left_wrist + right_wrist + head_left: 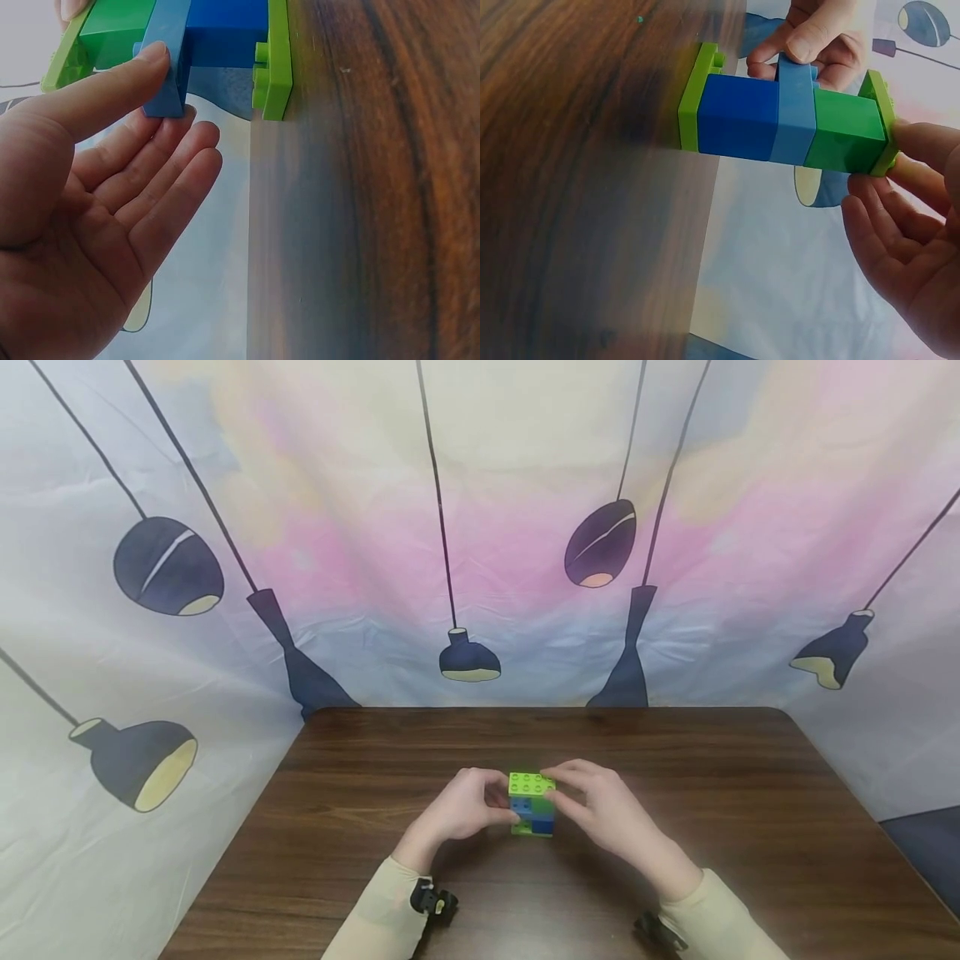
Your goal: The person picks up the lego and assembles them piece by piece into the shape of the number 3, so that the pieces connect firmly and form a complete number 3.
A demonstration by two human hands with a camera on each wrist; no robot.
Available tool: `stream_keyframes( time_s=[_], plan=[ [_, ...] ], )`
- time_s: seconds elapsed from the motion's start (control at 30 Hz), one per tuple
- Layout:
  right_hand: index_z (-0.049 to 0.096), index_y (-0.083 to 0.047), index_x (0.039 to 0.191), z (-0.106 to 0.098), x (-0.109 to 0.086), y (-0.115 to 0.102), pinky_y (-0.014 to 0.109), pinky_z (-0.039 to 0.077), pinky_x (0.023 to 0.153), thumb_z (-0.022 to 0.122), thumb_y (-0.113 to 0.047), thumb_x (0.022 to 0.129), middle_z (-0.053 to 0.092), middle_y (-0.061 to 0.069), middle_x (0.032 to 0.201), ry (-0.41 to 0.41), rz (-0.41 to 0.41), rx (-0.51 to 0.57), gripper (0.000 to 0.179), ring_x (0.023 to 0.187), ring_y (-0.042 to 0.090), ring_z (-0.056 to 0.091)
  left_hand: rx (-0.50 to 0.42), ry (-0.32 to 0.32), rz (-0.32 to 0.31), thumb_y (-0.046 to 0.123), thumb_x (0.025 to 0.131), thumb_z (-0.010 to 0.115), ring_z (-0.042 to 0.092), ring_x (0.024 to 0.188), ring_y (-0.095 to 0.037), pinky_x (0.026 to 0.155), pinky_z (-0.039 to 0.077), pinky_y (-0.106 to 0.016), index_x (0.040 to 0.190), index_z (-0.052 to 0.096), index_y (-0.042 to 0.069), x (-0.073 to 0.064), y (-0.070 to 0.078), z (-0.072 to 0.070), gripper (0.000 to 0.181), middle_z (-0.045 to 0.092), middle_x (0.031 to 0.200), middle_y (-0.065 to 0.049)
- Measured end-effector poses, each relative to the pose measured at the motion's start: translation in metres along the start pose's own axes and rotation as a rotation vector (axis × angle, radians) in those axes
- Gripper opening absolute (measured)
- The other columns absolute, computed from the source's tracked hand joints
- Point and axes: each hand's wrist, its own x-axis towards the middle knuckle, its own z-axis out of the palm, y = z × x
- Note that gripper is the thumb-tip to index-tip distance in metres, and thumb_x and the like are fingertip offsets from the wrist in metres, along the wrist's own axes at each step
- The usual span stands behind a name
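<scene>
A small stack of toy building bricks stands on the table between the two hands. Its lowest piece is a lime plate [692,112], with a dark blue brick [738,116] above it. Over that come a light blue brick [792,112], a green brick [845,129] and a lime top plate [527,784] with studs. My left hand [467,806] pinches the light blue brick at its left end, thumb in front and fingertips behind. My right hand [607,810] holds the right end of the lime top plate between thumb and fingers.
The stack stands on a brown wood-grain table [360,835]. Behind it hangs a pale cloth [360,568] printed with dark lamps. A tiny green speck [640,19] lies on the tabletop in the right wrist view.
</scene>
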Motion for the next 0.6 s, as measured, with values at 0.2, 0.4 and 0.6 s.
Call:
stream_keyframes(
  time_s=[0.2,0.4,0.6],
  plan=[
    [0.077,-0.01,0.13,-0.0011,-0.0001,-0.0023,0.044,0.061,0.088,0.08,-0.021,0.099,0.074,0.001,0.12,-0.005,-0.001,-0.017,0.033,0.108,0.022,0.073,-0.002,0.001,-0.003,0.021,0.089,0.091,0.07,0.086,-0.008,0.076,0.059,-0.031,0.113,0.077,0.014,-0.0004,-0.0004,0.0005,0.029,0.074,0.094,0.008],
    [0.076,-0.009,0.131,-0.0015,-0.0006,-0.0034,0.041,0.061,0.086,0.079,-0.02,0.099,0.074,0.003,0.12,-0.008,0.0,-0.025,0.034,0.105,0.02,0.073,0.004,0.002,-0.001,0.022,0.088,0.091,0.07,0.085,-0.008,0.076,0.059,-0.03,0.112,0.077,0.014,0.0,-0.0012,0.001,0.029,0.074,0.094,0.007],
    [0.077,-0.01,0.131,0.0,-0.001,-0.0044,0.037,0.06,0.083,0.079,-0.02,0.099,0.074,0.002,0.12,-0.001,0.008,-0.051,0.033,0.103,0.018,0.072,0.011,0.003,0.003,0.023,0.088,0.091,0.07,0.086,-0.008,0.076,0.059,-0.031,0.111,0.077,0.015,0.0006,-0.0007,0.0004,0.028,0.073,0.093,0.011]
  ],
)
